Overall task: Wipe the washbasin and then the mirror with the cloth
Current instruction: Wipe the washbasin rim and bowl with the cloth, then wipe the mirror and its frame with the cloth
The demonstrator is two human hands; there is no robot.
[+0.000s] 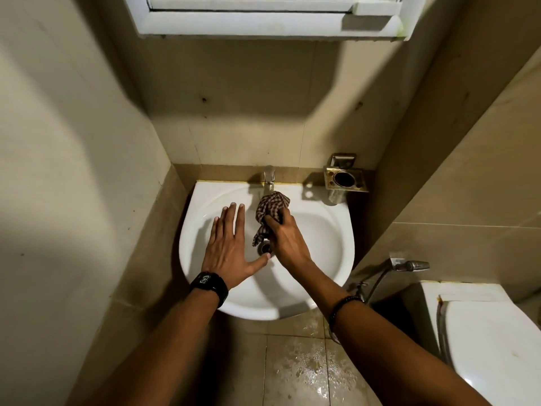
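A white washbasin [328, 230] is fixed to the wall in a narrow tiled corner. My right hand [285, 238] is shut on a brown checked cloth [270, 210], bunched just below the tap [268, 178] and above the drain [265, 249]. One end of the cloth hangs down towards the drain. My left hand [228, 247] lies flat and open over the left side of the bowl, fingers spread, thumb pointing at the drain. The white frame [248, 23] at the top edge belongs to the mirror; its glass is out of view.
A metal holder [345, 178] is mounted on the wall right of the tap. A hand sprayer [409, 265] with its hose hangs on the right wall above a white toilet [491, 347]. The floor tiles [307, 370] below the basin are wet and foamy.
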